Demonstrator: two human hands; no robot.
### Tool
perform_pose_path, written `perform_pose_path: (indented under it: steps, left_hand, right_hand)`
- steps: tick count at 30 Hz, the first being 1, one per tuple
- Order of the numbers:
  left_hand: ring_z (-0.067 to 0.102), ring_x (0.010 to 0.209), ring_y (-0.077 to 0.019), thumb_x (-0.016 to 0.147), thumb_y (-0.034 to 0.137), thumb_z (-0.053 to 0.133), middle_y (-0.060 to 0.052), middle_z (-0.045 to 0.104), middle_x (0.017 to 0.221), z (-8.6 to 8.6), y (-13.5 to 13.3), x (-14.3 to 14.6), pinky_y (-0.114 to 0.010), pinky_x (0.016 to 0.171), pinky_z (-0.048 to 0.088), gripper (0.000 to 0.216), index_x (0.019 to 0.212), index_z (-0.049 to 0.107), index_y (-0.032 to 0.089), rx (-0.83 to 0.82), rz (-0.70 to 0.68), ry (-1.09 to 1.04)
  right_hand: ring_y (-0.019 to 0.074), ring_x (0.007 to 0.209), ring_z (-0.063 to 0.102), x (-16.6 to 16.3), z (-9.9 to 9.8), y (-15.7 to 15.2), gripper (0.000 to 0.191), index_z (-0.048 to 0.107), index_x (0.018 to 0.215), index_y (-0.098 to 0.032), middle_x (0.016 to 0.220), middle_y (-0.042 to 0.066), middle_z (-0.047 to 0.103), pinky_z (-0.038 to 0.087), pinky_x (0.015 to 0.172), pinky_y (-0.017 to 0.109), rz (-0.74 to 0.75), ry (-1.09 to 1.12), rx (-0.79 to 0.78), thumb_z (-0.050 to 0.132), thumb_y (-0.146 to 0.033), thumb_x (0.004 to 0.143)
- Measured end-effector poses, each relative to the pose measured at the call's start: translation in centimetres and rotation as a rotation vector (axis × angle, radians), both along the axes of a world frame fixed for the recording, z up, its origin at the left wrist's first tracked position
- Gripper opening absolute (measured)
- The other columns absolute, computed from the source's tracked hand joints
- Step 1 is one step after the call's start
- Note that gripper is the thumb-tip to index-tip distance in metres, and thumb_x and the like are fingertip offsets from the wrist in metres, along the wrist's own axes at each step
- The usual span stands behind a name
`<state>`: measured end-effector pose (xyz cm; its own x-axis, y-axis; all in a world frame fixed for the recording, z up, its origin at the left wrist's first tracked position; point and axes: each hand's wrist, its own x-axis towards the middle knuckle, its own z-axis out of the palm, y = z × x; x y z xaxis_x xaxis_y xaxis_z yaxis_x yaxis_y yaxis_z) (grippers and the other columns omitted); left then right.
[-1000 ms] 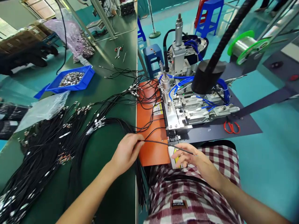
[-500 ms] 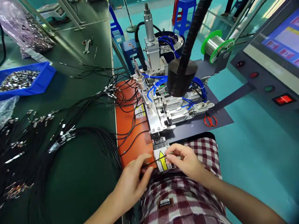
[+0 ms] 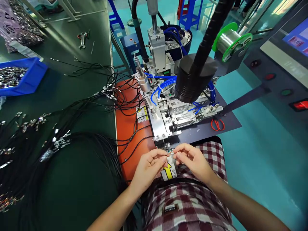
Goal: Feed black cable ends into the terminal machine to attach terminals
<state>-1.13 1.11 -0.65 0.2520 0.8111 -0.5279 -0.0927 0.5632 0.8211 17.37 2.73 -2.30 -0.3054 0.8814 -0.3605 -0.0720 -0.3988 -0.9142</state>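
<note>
In the head view both hands meet in front of the machine's near end. My left hand (image 3: pixel 152 165) is pinched closed on the end of a black cable, whose body is mostly hidden by the fingers. Thin coloured wires (image 3: pixel 170 153) show between the two sets of fingertips. My right hand (image 3: pixel 193 162) pinches the tips of these wires, with thumb and forefinger together. Just below the fingertips is a white label with a yellow arrow (image 3: pixel 169 171). The metal press machine (image 3: pixel 160 126) stands directly beyond the hands.
Bundled black cables (image 3: pixel 96 138) lie across the green table (image 3: pixel 72 186) and the orange plate (image 3: pixel 130 128). A blue bin (image 3: pixel 36 75) holds metal parts. Red-handled scissors (image 3: pixel 218 125) rest right of the machine. A black lamp head (image 3: pixel 192 80) hangs above it; a wire spool (image 3: pixel 231 40) stands behind.
My left hand has moved up and right along the cable to meet my right hand, and its fingers have closed. Coloured wires now show between the fingertips. The view has shifted slightly.
</note>
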Motion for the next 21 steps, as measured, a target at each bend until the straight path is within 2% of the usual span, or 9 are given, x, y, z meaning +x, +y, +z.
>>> perform_pose_path:
  steps: [5,12,16,21]
  left_hand:
    - [0.04,0.043,-0.0041,0.076,0.039,0.07,0.004,0.052,0.052,0.14,0.05,0.15,-0.015,0.042,0.03,0.027,0.078,0.059,0.014,-0.016,0.051,0.023]
    - [0.048,0.04,-0.0071,0.075,0.04,0.07,0.002,0.057,0.046,0.21,-0.03,0.37,-0.015,0.039,0.034,0.028,0.077,0.056,0.015,-0.025,0.038,0.042]
    - [0.049,0.042,-0.0052,0.08,0.038,0.066,0.002,0.059,0.055,0.24,-0.15,0.3,-0.015,0.04,0.033,0.026,0.082,0.061,0.013,0.012,0.041,0.029]
    - [0.05,0.043,-0.0055,0.085,0.038,0.059,0.0,0.062,0.065,0.28,-0.22,0.35,-0.017,0.041,0.033,0.025,0.086,0.059,0.013,0.056,0.02,-0.005]
  right_hand:
    - [0.0123,0.063,0.058,-0.34,0.34,-0.1,0.019,0.061,0.088,-0.017,0.075,0.002,0.064,0.047,0.062,0.026,0.014,0.043,0.013,0.06,-0.036,0.086]
    - [0.0129,0.063,0.058,-0.72,0.46,-0.48,0.014,0.061,0.087,-0.018,0.07,0.0,0.061,0.047,0.062,0.026,0.032,0.002,0.049,0.062,-0.031,0.084]
    - [0.0118,0.062,0.057,-0.79,0.54,0.0,0.013,0.062,0.09,-0.018,0.073,0.0,0.061,0.047,0.061,0.025,-0.022,-0.002,0.064,0.059,-0.031,0.086]
    - [0.0099,0.058,0.055,-1.06,0.13,0.23,0.014,0.064,0.092,-0.018,0.073,-0.001,0.059,0.045,0.057,0.023,0.044,0.088,0.037,0.064,-0.029,0.083]
